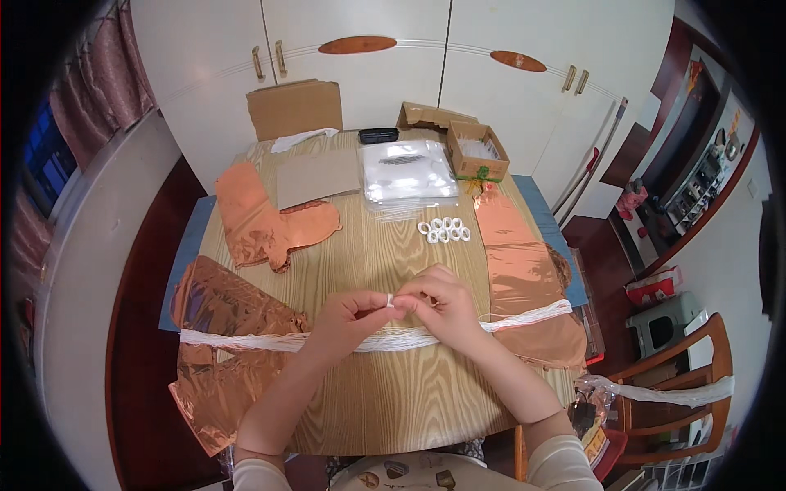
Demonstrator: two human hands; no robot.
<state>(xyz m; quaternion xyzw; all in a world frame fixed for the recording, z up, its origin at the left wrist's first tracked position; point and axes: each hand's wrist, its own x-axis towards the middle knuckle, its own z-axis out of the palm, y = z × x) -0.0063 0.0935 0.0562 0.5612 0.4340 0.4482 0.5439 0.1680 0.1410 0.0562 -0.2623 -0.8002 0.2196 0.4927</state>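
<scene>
My left hand (352, 321) and my right hand (440, 304) meet above the middle of the wooden table. Between their pinched fingertips is a small white coil (390, 300), mostly covered by the fingers. It looks like the small white ribbon coils (444, 230) lying in two rows farther back. Below my hands a long bundle of white ribbon strands (399, 340) stretches across the table from left to right, passing under my left wrist. Its ends rest on flat copper-coloured foil balloons (233, 327) at the left and another foil balloon (524, 258) at the right.
Clear plastic bags (409, 173) lie at the back middle, beside a flat cardboard sheet (318, 177). An open cardboard box (478, 151) stands at the back right, near a black case (378, 136). Another foil balloon (250, 217) lies at the back left. A wooden chair (720, 360) stands right of the table.
</scene>
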